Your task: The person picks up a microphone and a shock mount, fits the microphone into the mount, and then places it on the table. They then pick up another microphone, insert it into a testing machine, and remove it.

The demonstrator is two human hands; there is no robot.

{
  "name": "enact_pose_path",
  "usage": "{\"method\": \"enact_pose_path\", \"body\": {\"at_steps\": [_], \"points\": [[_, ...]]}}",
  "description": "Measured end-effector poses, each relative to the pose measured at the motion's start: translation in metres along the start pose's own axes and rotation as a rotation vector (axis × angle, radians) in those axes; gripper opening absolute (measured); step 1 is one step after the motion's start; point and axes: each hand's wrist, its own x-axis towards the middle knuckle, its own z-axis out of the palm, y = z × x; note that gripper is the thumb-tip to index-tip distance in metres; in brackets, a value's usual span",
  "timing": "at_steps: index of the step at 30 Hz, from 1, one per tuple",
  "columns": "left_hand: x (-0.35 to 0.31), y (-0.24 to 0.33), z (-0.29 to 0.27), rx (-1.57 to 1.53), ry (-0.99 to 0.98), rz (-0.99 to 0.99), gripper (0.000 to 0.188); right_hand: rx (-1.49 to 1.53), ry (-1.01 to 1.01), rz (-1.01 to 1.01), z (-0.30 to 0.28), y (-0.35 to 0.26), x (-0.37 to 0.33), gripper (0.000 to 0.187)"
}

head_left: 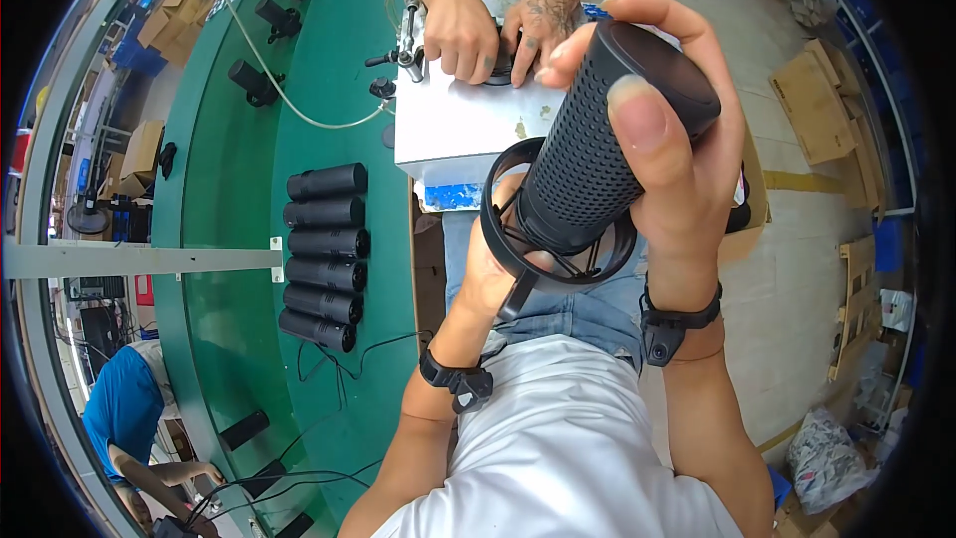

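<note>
A black microphone [583, 144] with a perforated mesh body is held tilted in front of me, its flat top toward the upper right. My right hand [702, 169] is closed round its upper end, thumb on the near side and fingers over the far side. The lower end of the microphone sits inside a black ring-shaped shock mount [490, 229] with thin inner struts. Beneath, my left hand [490, 274] is closed on the shock mount, its fingers partly hidden behind the ring. Both wrists wear black straps with small devices.
Several black cylinders [327, 243] lie in a row on the green bench [329, 110] to my left. Across from me, a co-worker's hands [498, 40] press a dark round part on a white work surface [448, 130]. Cables [339, 369] trail over the bench; cardboard boxes [812, 120] stand right.
</note>
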Motion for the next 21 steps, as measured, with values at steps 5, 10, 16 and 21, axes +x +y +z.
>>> {"method": "enact_pose_path", "body": {"at_steps": [5,10,16,21], "points": [[0.015,-0.003,-0.001,0.127,-0.205,0.134,0.080,0.000,0.083,0.043,0.007,-0.014,-0.005,0.055],[0.007,0.001,0.006,0.150,-0.170,0.157,0.074,-0.017,0.117,0.088,0.003,-0.014,-0.005,0.054],[-0.001,-0.006,-0.011,0.159,-0.188,-0.014,0.072,0.026,0.069,0.039,0.005,-0.020,-0.007,0.053],[-0.003,-0.004,0.007,0.097,-0.005,0.078,0.075,0.013,0.047,0.002,0.004,-0.016,-0.008,0.050]]}}
